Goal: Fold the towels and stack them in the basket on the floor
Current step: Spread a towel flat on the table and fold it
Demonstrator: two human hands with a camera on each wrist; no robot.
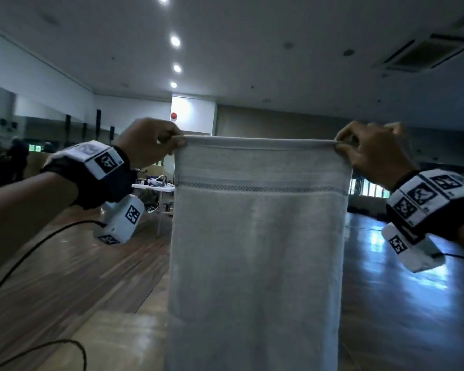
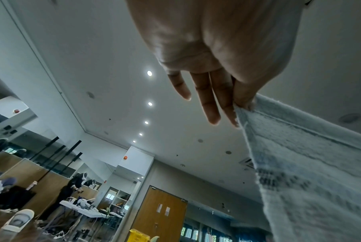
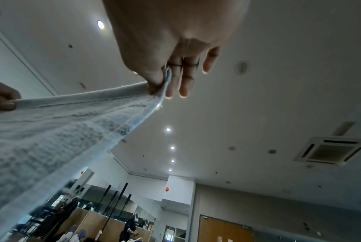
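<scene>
Head view: a white towel (image 1: 257,236) is hanging full-length down the centre of the frame.
Left hand (image 1: 148,143) is pinching its upper left corner and right hand (image 1: 370,151) its upper right corner, stretching the top hem taut between them, above the wooden floor (image 1: 65,263).

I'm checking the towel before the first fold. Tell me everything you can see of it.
The towel is pale grey-white terry with a hemmed top edge and a dark woven band across it below that. It hangs upright, unfolded and flat, its top edge stretched taut. The left hand and right hand each pinch a top corner. Its lower end runs out of view.
</scene>
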